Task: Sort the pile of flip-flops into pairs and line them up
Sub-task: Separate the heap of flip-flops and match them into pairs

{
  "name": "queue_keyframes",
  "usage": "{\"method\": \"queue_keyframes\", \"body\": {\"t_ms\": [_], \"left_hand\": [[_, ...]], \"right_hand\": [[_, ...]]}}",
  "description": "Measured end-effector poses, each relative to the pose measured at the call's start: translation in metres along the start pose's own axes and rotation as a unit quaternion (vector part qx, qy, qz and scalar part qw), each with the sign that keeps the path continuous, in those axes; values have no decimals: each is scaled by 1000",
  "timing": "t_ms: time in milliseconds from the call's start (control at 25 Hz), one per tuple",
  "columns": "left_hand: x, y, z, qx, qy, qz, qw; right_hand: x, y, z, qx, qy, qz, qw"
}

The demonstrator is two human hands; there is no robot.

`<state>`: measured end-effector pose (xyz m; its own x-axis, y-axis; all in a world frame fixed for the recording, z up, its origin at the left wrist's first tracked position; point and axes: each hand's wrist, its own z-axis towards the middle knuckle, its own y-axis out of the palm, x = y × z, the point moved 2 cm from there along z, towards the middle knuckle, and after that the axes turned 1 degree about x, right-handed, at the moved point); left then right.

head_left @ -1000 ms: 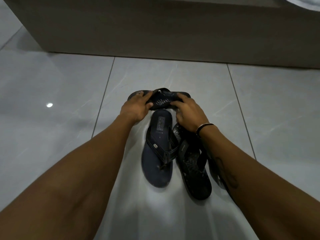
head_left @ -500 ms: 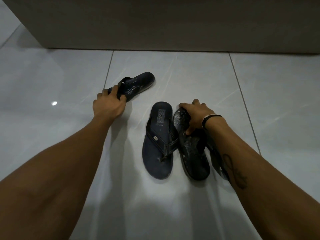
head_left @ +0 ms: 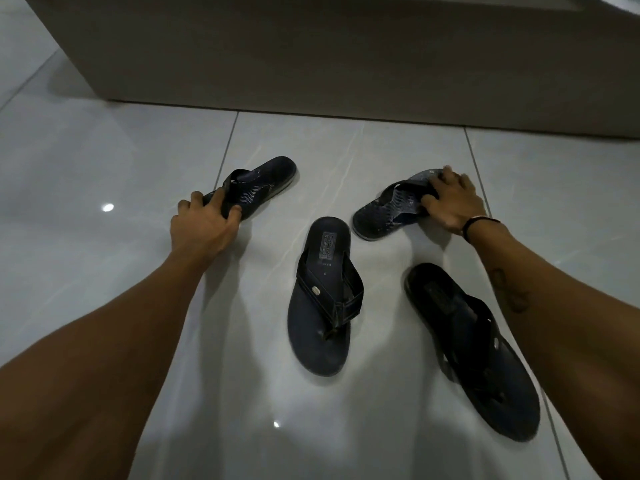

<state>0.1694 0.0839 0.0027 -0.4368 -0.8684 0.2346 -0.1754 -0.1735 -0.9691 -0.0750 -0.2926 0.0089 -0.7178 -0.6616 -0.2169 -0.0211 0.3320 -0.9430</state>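
Several dark flip-flops lie on the grey tiled floor. My left hand (head_left: 202,225) grips the toe end of a patterned flip-flop (head_left: 261,187) at the left, its heel pointing away. My right hand (head_left: 453,199) grips a second patterned flip-flop (head_left: 388,213) at the right, fingers over its far end. Between them a plain dark flip-flop (head_left: 323,303) with a wide strap lies flat, toe toward me. Its look-alike (head_left: 474,344) lies flat at the lower right beside my right forearm.
A beige wall or furniture base (head_left: 311,53) runs across the far side. Glossy floor tiles (head_left: 104,161) spread to the left and right of the flip-flops, with grout lines between them.
My right hand has pulled a patterned flip-flop off the pile and carried it up and to the right, which uncovers the plain one at the lower right. My left hand still holds its flip-flop.
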Motion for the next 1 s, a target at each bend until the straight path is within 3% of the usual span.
{"method": "queue_keyframes", "body": {"t_ms": [160,320,440,520,680,800,1000], "left_hand": [[2,-1,10,-5,5,27,1000],[1,4,10,0,22,53,998],[2,7,13,-12,6,61,998],[0,8,15,-23,-1,66,998],[-3,7,20,-35,6,87,996],[-2,3,22,-44,-5,111,993],[-19,2,21,-77,-59,15,995]], "right_hand": [[1,3,0,-59,-141,-49,987],[-20,22,-2,-15,-42,-93,995],[-49,16,8,-27,-10,11,1000],[-58,2,19,-25,-46,60,997],[-62,3,20,-8,-102,-114,988],[-81,13,23,-4,-123,-113,986],[-141,24,37,3,-143,-92,985]]}}
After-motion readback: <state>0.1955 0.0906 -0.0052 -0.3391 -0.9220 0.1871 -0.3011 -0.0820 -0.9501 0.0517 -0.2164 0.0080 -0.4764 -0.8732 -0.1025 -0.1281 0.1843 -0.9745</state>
